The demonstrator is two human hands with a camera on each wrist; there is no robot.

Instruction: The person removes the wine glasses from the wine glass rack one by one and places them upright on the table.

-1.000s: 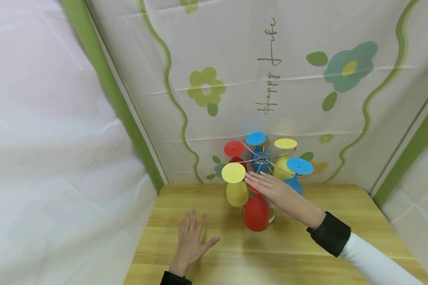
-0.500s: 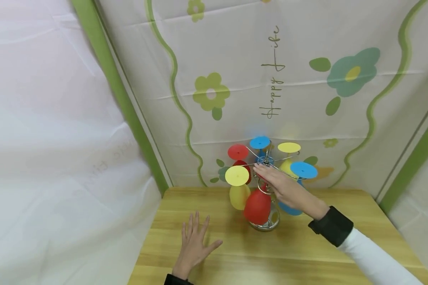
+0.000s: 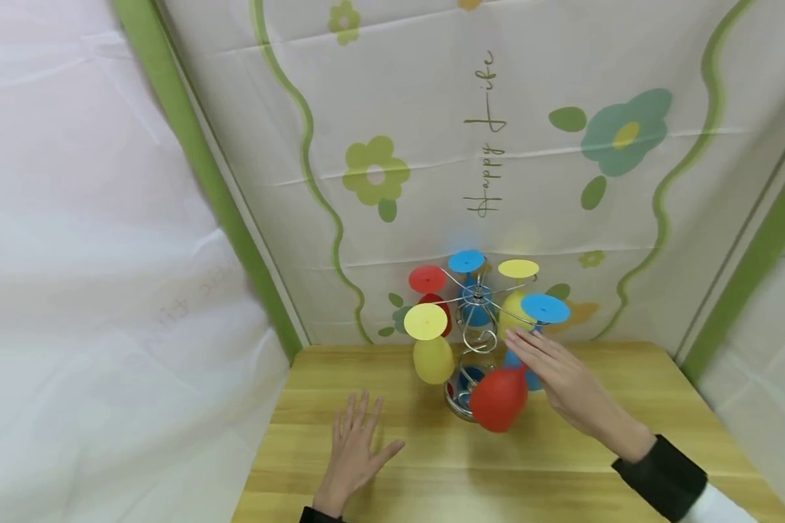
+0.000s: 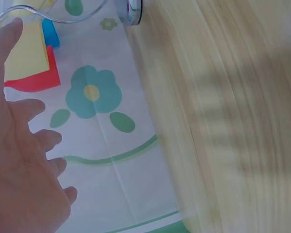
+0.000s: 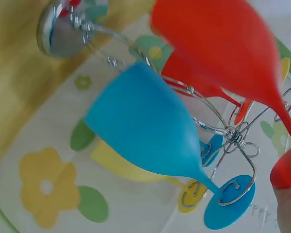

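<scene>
My right hand (image 3: pixel 562 385) holds a red wine glass (image 3: pixel 499 399) upside down by its foot, the bowl hanging toward the table. In the right wrist view the red foot (image 5: pixel 286 167) lies at my fingers and the bowl is off the rack's arms. The chrome wire glass rack (image 3: pixel 477 294) stands just behind, with a blue glass (image 5: pixel 150 126) close beside the held one. Other upturned glasses hang there: a yellow one (image 3: pixel 433 359) at front left, a red one (image 3: pixel 427 278) and a blue one (image 3: pixel 466 261) behind. My left hand (image 3: pixel 353 457) is spread over the table's left side, holding nothing.
The wooden table (image 3: pixel 379 501) ends at a back wall of flower-printed cloth (image 3: pixel 425 94). A white cloth (image 3: pixel 137 327) hangs along the left, another at the right. The rack's round chrome base (image 3: pixel 458 407) rests near the table's back edge.
My right hand has drawn the red glass from the rack's front arm, moving right and toward me; its bowl tilts now. My left hand stays about where it was.
</scene>
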